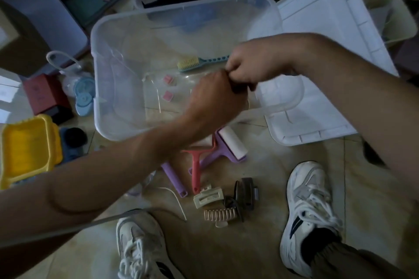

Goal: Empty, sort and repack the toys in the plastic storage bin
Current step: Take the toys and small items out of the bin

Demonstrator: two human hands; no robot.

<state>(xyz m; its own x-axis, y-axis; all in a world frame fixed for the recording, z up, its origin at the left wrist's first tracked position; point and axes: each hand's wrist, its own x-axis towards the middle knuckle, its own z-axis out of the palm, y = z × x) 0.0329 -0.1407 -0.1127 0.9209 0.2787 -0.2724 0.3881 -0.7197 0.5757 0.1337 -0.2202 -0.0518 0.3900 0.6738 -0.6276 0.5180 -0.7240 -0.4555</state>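
Observation:
The clear plastic storage bin (106, 88) stands open on the floor in the middle of the view. In it lie a teal brush with yellow bristles (199, 62) and a clear bag (181, 88) holding small pink pieces (167, 95). My left hand (210, 99) and my right hand (251, 63) meet knuckle to knuckle over the bin's right part. Both have curled fingers and seem to pinch the bag's right edge. The fingertips are hidden.
The bin's white lid (328, 36) lies at the right. On the floor in front are a purple lint roller (229, 145), a pink roller handle (196, 170), several hair clips (223, 201) and my two white shoes (310, 206). A yellow tub (29, 149) sits at the left, with boxes behind it.

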